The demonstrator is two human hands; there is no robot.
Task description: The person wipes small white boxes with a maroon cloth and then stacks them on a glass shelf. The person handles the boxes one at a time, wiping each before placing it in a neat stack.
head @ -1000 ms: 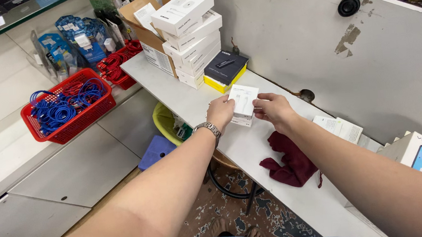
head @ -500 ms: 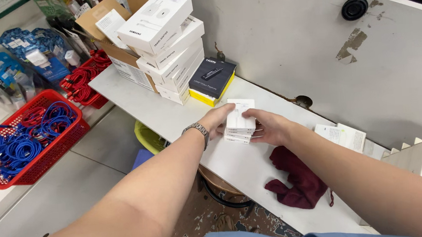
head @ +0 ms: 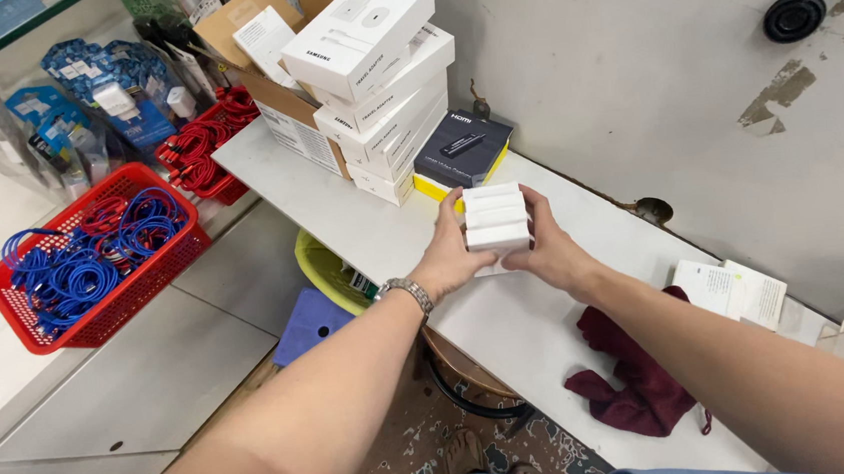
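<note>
Left hand (head: 449,255) and right hand (head: 548,247): grip closed from both sides on small white boxes (head: 495,217) | stack held just above white bench (head: 360,212), near black box (head: 462,150) | risk: loose layers likely slide apart if side pressure eases or the stack tilts.
</note>
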